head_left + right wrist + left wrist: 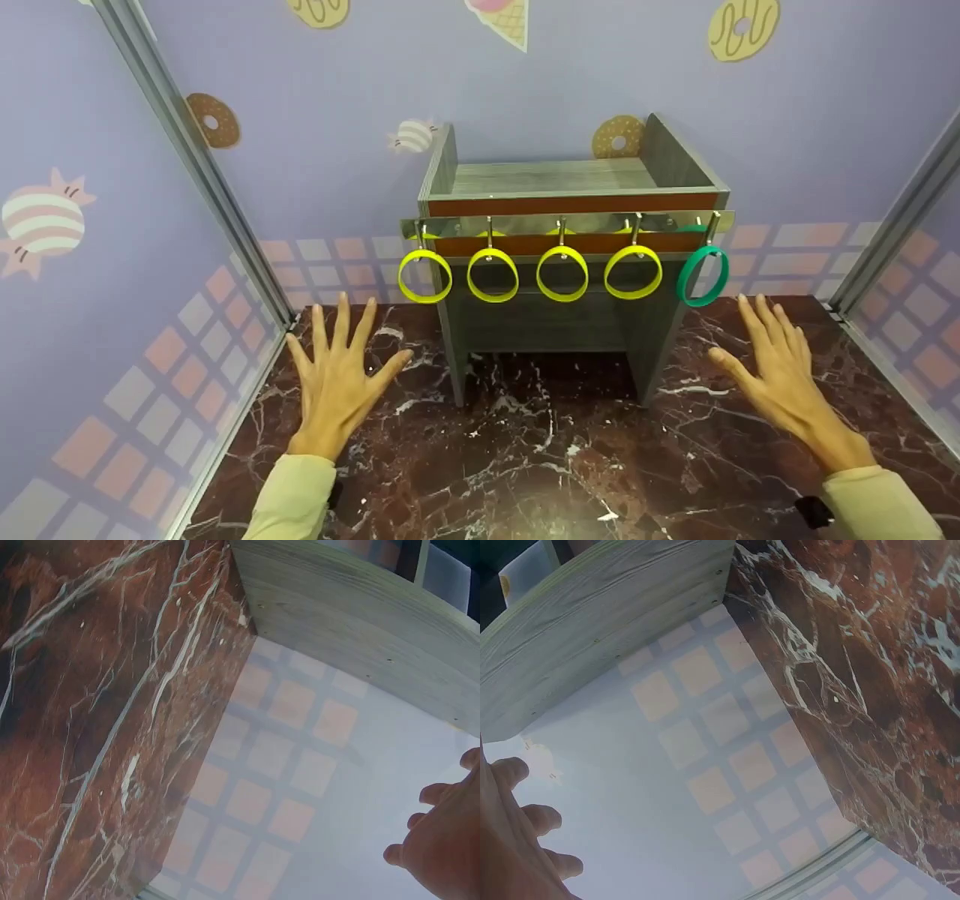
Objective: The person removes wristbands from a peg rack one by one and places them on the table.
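Your left hand (335, 382) and right hand (784, 379) are well apart, one each side of the grey stand (450, 330), both holding nothing. Fingers straight and spread, thumbs pointing in toward the stand. Left is near the worktop's (517, 465) back left corner, right near its back right corner. Both look raised off the marble, but the head view is steep, so I can't swear to the gap.

Stand is upright at the middle of the worktop's back edge, in front of the patterned back wall (360, 172). Shiny metal bar (525, 224) runs across the stand's upper front, its ends poking past both side panels. Five hooks (562, 231) on it, one ring each: four yellow rings (562, 298) from the bar's left end rightward, green ring (697, 303) at the right end. All hang clear of the worktop; you're touching none of them.

Each wrist view has your fingers at the outer edge, with the stand's side panel across the top. Pale sleeves on both your arms.
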A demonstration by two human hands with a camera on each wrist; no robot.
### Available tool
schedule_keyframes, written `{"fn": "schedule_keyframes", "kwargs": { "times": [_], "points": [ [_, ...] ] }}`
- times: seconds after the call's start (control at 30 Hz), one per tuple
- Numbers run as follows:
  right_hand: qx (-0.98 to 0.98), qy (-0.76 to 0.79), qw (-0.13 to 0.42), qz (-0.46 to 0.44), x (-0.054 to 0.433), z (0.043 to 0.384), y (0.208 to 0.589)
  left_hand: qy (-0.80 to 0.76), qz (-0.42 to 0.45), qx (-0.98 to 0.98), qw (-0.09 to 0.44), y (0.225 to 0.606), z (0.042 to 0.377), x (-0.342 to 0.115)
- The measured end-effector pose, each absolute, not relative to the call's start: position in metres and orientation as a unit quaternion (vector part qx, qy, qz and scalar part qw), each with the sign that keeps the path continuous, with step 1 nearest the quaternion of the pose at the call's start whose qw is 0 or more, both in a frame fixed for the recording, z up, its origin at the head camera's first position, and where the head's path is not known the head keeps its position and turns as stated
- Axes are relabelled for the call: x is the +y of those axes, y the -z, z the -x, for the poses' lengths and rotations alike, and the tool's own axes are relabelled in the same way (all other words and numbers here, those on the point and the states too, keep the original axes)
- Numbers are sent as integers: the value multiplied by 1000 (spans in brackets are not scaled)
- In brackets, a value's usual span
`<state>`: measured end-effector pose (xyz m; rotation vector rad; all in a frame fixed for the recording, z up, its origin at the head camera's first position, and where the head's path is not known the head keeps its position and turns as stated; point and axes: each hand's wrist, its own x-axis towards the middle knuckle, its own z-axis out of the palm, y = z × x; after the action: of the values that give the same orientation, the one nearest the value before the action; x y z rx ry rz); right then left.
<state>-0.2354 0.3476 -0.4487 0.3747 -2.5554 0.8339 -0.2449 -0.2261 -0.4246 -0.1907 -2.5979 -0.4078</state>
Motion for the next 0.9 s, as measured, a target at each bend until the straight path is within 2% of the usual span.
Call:
{"fn": "schedule_keyframes", "kwargs": {
  "times": [0.53, 0.9],
  "points": [
    [-868, -412, 233, -151, 337, 230, 441, 245, 63, -931, 265, 406, 246, -211],
    [-853, -445, 262, -76, 324, 226, 448, 372, 72, -868, 321, 394, 248, -196]
  ]
}}
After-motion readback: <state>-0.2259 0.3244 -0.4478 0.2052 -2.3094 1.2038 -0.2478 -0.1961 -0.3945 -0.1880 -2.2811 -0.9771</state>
